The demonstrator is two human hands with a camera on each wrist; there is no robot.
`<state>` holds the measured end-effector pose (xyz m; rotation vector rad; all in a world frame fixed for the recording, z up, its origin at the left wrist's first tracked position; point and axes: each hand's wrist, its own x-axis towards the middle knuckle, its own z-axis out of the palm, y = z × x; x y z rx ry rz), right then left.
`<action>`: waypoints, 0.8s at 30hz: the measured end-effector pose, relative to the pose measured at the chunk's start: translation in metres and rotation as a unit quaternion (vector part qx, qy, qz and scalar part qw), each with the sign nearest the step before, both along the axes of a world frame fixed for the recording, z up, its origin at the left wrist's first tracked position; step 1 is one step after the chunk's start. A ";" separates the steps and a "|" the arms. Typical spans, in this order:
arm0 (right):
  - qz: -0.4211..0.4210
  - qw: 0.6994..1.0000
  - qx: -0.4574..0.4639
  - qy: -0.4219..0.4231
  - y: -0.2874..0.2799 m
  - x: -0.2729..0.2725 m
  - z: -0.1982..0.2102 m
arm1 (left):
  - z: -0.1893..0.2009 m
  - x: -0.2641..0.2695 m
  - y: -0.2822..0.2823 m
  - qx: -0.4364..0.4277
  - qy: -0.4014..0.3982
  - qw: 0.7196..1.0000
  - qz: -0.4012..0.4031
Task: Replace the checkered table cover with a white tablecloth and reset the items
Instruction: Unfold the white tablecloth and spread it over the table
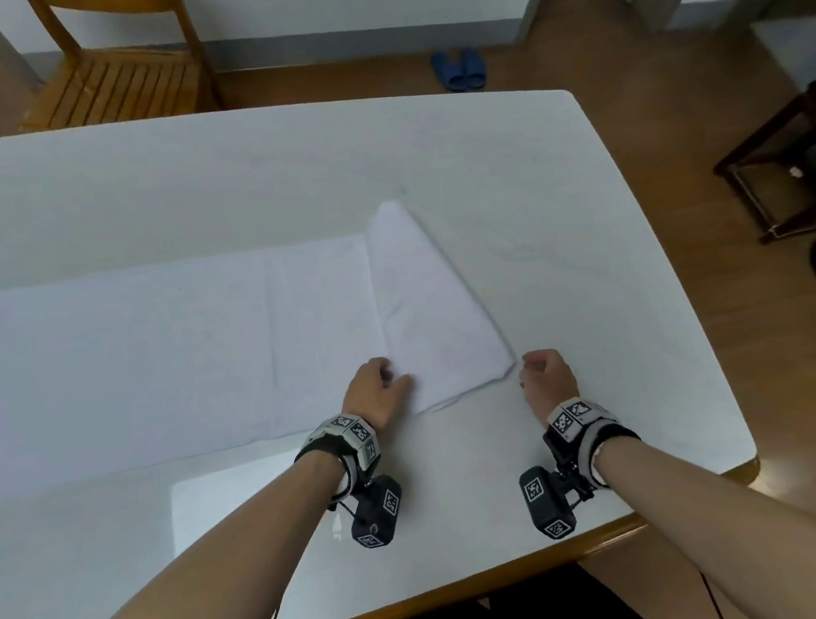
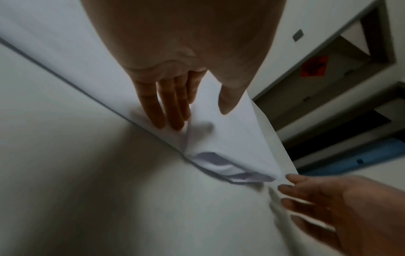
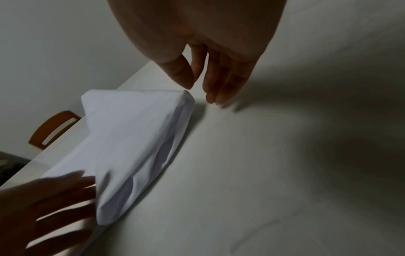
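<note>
Bunching is the risk: left hand pinches the folded white tablecloth by its left edge; right hand, loosely curled and holding nothing, hovers just beside its corner, so pulling 1-handed could skew it.

White tablecloth: plain white fabric, partly unfolded, lying flat as a long band across the worktop toward its left side. The right end remains a thick folded stack of several layers, set at a slant, its near corner close to the worktop's front edge. No checkered cover visible.
</note>
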<state>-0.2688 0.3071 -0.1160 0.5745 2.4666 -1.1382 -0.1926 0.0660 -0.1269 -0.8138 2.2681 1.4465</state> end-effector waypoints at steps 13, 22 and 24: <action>0.132 0.987 -0.089 0.013 0.097 -0.076 -0.013 | 0.046 -0.076 0.126 -0.118 0.156 0.974 0.113; 0.112 0.987 -0.118 0.006 0.187 -0.115 -0.023 | 0.067 -0.104 0.234 0.004 0.056 0.991 -0.118; 0.112 0.987 -0.111 0.013 0.190 -0.118 -0.019 | 0.064 -0.097 0.240 0.019 0.055 0.994 -0.095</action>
